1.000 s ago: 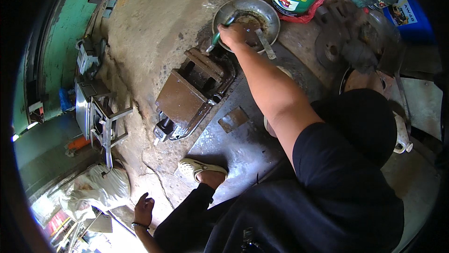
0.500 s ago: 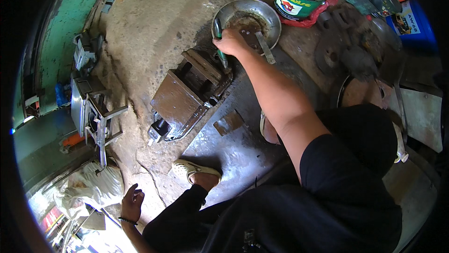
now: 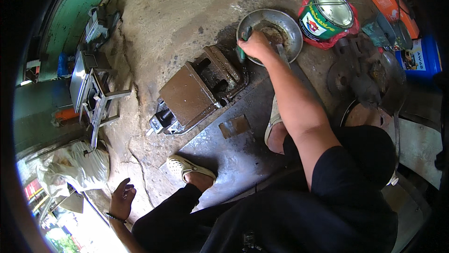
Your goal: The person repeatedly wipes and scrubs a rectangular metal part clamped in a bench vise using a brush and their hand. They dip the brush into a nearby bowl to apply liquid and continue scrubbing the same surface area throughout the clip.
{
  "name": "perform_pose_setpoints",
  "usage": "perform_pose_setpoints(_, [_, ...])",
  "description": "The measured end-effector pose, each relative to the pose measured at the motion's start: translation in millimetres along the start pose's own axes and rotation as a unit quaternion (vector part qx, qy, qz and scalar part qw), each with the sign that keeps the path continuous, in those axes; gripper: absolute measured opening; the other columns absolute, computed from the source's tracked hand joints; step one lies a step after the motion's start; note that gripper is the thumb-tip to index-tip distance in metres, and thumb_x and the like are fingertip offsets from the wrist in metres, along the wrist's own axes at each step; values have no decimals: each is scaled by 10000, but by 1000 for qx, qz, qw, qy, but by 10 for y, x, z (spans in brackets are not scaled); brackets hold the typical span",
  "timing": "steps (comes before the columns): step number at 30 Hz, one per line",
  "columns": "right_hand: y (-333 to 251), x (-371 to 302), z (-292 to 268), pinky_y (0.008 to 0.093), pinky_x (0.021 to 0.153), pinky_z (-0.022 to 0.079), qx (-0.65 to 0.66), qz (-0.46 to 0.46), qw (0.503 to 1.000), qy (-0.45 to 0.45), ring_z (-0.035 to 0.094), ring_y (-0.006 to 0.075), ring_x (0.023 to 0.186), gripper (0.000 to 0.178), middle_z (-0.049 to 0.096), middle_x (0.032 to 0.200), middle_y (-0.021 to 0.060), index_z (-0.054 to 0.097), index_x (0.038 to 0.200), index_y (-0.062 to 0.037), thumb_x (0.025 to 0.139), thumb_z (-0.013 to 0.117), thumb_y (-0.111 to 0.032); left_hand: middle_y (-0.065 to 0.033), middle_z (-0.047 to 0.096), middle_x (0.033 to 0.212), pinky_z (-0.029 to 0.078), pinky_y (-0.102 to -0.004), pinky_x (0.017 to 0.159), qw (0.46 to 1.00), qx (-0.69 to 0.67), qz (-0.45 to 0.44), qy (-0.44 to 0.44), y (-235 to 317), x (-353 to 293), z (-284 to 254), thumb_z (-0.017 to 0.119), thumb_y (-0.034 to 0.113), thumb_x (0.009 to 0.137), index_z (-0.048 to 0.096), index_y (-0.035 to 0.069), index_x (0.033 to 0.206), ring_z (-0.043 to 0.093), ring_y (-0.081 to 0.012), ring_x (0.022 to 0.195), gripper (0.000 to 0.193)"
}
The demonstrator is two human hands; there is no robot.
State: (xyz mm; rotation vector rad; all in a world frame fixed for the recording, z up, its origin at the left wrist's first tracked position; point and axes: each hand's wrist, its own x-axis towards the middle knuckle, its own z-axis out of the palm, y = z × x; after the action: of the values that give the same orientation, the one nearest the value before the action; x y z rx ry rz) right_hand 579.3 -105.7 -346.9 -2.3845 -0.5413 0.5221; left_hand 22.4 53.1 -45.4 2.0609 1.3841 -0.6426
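My right hand (image 3: 257, 46) is closed round a slim green tool (image 3: 242, 55) at the left rim of a round metal pan (image 3: 298, 27). What kind of tool it is I cannot make out. Dark, murky residue covers the pan's bottom, and a flat metal strip (image 3: 282, 53) leans over its near edge. Just left and nearer lies a heavy, oily brown machine vise (image 3: 187, 95), wet along its jaws. My left hand (image 3: 122, 200), with a dark bracelet at the wrist, hangs beside my left knee, fingers loosely bent and apart, holding nothing.
A small brown square piece (image 3: 235, 126) lies on a dark metal sheet (image 3: 224, 159) between my shoes. Beyond the pan stand a green paint can (image 3: 322, 16) and a blue bucket (image 3: 423, 58). Dark metal parts (image 3: 355, 70) crowd the right; a metal stool (image 3: 100, 98) stands left.
The whole view has shifted, so the pan and vise sit farther right. My right hand stays at the pan's rim with the green tool; my left hand remains free.
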Motion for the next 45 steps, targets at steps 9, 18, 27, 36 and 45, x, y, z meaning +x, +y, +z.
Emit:
perform_pose_setpoints(9, [-90,-103,-14,441,835,574,51,-59,996,-35,701,398,944,277,718,970,246,749,1011,-123,864,717,-356,-187,717,1123,540,-397,931,999,-19,30,-3,38,-52,22,695,209,948,548,32,1396,695,-281,1068,503])
perform_pose_setpoints(18, [112,-100,-542,309,542,480,226,115,965,62,623,148,566,387,686,707,57,714,816,-30,831,795,-409,-190,715,1159,529,-401,956,993,-58,77,74,86,-312,-14,713,97,898,547,49,1426,690,-282,1088,555])
perform_pose_setpoints(27, [1357,-134,-964,309,550,326,480,319,797,178,468,126,583,495,582,705,-28,592,829,-141,953,555,-618,-246,695,1191,498,-455,1007,984,-74,116,115,48,-609,-97,692,331,924,525,-4,1434,663,-358,1141,632])
perform_pose_setpoints(36, [1335,-484,-466,361,591,383,521,498,653,231,514,208,612,631,594,806,83,645,998,-138,894,530,-750,-256,681,1228,468,-467,1047,987,-64,117,91,70,-647,-97,699,373,897,515,-19,1436,637,-375,1205,691])
perform_pose_setpoints(45, [116,-2120,808,475,1013,443,-235,-239,923,-189,568,337,1173,635,577,1268,146,610,1328,-73,811,808,-384,-285,649,1255,492,-475,1017,976,-39,207,54,335,-668,-135,714,547,863,539,-37,1393,634,-430,1202,807])
